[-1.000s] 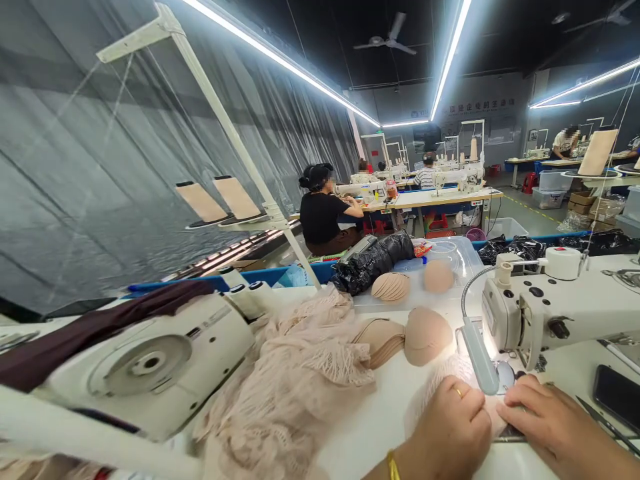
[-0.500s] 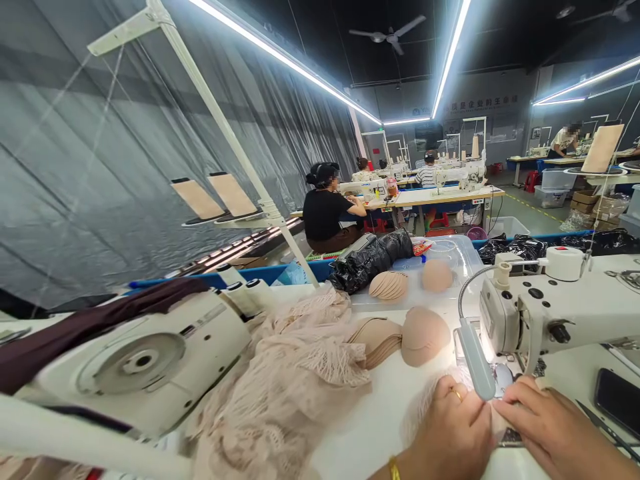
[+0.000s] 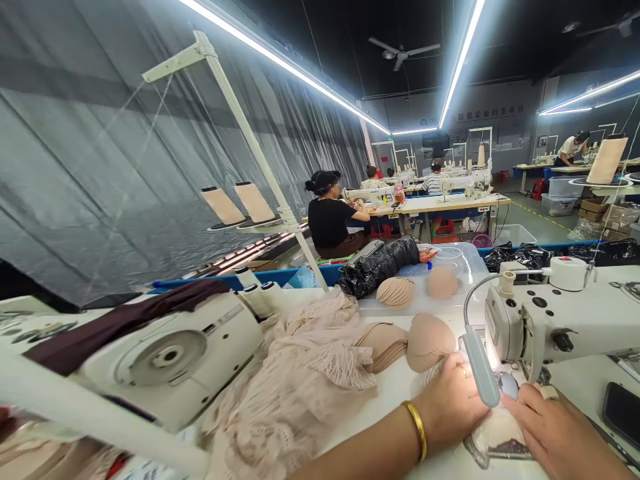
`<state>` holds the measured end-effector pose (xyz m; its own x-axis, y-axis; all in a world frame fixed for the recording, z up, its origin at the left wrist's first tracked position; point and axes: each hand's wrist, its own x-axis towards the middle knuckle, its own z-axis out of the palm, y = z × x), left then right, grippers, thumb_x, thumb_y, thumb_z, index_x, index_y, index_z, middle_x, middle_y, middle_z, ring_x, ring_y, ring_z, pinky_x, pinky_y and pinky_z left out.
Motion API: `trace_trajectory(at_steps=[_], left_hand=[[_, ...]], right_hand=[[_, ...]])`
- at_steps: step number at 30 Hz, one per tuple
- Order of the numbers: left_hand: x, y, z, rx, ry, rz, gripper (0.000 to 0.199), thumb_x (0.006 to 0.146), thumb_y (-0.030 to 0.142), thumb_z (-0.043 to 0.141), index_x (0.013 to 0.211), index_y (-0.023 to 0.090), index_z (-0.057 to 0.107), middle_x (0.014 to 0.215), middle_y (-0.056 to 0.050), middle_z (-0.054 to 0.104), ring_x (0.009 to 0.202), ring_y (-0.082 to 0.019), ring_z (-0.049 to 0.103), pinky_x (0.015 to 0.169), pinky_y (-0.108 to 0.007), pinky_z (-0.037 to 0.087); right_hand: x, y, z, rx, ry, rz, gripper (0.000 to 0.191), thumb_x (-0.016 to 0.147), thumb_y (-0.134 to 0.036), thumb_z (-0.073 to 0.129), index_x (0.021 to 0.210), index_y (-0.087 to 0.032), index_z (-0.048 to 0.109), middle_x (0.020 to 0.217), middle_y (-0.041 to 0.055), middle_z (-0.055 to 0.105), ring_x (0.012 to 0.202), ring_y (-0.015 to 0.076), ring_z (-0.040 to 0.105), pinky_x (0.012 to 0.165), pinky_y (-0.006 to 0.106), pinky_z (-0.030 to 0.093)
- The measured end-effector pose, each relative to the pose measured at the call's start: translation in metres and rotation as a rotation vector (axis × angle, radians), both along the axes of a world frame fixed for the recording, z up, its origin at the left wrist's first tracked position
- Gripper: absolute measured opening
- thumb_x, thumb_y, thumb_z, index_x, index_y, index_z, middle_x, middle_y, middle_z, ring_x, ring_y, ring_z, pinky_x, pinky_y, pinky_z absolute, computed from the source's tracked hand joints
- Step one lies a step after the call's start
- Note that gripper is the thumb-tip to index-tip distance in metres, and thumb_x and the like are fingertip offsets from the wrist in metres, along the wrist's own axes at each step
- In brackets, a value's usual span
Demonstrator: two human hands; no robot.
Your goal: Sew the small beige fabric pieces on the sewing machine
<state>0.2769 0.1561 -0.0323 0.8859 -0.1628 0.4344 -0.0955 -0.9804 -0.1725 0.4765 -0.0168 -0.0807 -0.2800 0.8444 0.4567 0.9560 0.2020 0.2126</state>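
Observation:
My left hand [image 3: 453,403], with a ring and a gold bangle, is closed with curled fingers on pale lace fabric [image 3: 434,372] beside the sewing machine [image 3: 537,323]. My right hand [image 3: 555,427] is bent with its fingers together at the needle area, touching a pale beige piece [image 3: 500,430] that lies between the hands. A grey lamp [image 3: 480,370] on a bendy neck hides the left fingertips and part of the stitching spot. Just beyond my left hand sit a beige bra cup [image 3: 430,341] and a stack of bra cups [image 3: 387,343].
A heap of beige lace [image 3: 305,373] covers the table's middle. At left stands another machine part [image 3: 175,360], with a thread stand [image 3: 250,133] behind. More cups [image 3: 395,291] rest on a clear plastic lid [image 3: 470,257]. A phone [image 3: 620,407] lies at right. A person [image 3: 330,217] sits ahead.
The view has shifted slightly. My left hand has turned and moved forward over the lace, with more forearm showing. The beige piece between my hands is now more visible.

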Motion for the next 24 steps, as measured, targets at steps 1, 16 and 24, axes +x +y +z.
trace_trajectory(at_steps=[1,16,24], left_hand=[[0.001,0.004,0.001,-0.004,0.033,0.000,0.015,0.098,0.014,0.063,0.086,0.020,0.055,0.085,0.001,0.069,0.080,-0.018,0.059,0.084,-0.040,0.036],[0.005,0.009,0.010,-0.011,0.036,-0.070,0.012,0.101,0.013,0.058,0.092,0.021,0.056,0.086,0.002,0.069,0.079,-0.018,0.059,0.089,-0.040,0.039],[0.000,0.001,0.011,-0.070,0.015,-0.039,0.011,0.093,0.013,0.065,0.095,0.022,0.058,0.097,0.003,0.074,0.089,-0.020,0.066,0.091,-0.045,0.037]], right_hand=[[0.001,0.001,0.000,-0.008,-0.006,-0.015,0.054,0.098,-0.005,0.044,0.146,-0.020,0.063,0.113,0.0096,0.078,0.073,0.0186,0.072,0.064,0.030,0.054],[0.003,-0.001,-0.008,0.016,0.000,0.003,0.054,0.094,-0.002,0.046,0.138,-0.024,0.067,0.115,0.0075,0.079,0.071,0.0167,0.070,0.063,0.030,0.049],[0.004,0.000,-0.001,0.007,-0.057,0.030,0.056,0.090,-0.001,0.046,0.139,-0.018,0.066,0.108,0.0098,0.079,0.063,0.0172,0.066,0.058,0.032,0.049]])
